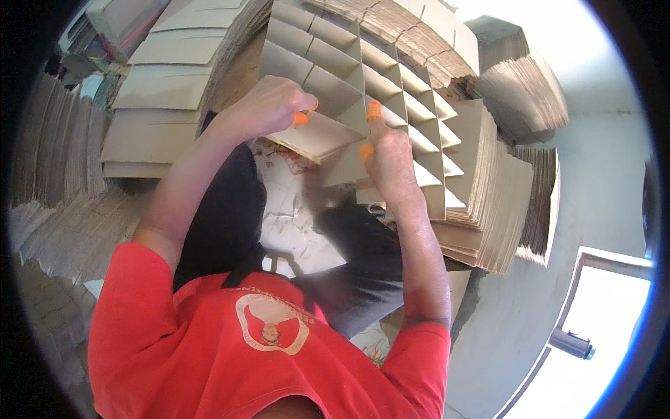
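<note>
A cardboard divider grid point(342, 66) of interlocking slotted strips stands in front of me, its cells open toward me. My left hand point(274, 105) is closed at its near left side, pinching the upper edge of a cardboard strip point(322, 134). Gripping the near middle of the same grid is my right hand point(391, 153), its fingers bent around a strip edge. Both hands wear orange finger covers. Part of each hand's grip is hidden behind the fingers and cardboard.
Stacked cardboard sheets point(157, 91) rise at the left, with more bundles point(49, 140) beyond. A slotted stack point(419, 31) lies behind the grid. Further stacks point(499, 202) stand at the right by a pale wall point(600, 181). My dark-trousered legs point(223, 209) flank the littered floor point(296, 230).
</note>
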Motion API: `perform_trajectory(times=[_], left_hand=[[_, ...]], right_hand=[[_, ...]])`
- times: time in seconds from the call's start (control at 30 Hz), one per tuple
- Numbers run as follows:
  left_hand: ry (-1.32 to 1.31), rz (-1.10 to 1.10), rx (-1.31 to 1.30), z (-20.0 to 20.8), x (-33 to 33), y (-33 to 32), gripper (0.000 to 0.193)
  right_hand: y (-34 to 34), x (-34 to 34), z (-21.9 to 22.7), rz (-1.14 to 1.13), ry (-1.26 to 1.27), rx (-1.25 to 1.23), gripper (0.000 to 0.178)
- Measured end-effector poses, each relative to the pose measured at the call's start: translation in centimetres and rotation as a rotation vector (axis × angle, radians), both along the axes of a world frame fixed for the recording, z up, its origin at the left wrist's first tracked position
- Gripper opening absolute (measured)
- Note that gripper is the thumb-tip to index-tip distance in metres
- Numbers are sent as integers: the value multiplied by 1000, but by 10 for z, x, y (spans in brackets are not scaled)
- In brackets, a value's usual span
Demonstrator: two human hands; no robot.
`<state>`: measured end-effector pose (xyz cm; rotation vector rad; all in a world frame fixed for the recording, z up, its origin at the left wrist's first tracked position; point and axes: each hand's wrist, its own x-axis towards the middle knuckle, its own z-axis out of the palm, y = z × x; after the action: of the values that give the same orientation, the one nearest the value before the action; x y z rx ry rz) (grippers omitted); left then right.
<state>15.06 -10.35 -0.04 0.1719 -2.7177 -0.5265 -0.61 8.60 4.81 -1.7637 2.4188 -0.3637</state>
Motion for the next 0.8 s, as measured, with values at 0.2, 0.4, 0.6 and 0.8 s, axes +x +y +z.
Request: perform_trajectory(times=[0.2,0.4,0.6,0.8], left_hand=[[-117,22,26,-2,-12,-12,22],[-36,146,61,19,19,4,46],[154,264,-65,-6,33,-9,50],[139,340,-33,0,36,-8,51]], right_hand=[[10,-25,-14,93,-106,-72,58],[95,-152,2,-516,570,-370,49],[152,-204,-25,-712,458,116,48],[153,-211,-27,-891,349,-186,28]])
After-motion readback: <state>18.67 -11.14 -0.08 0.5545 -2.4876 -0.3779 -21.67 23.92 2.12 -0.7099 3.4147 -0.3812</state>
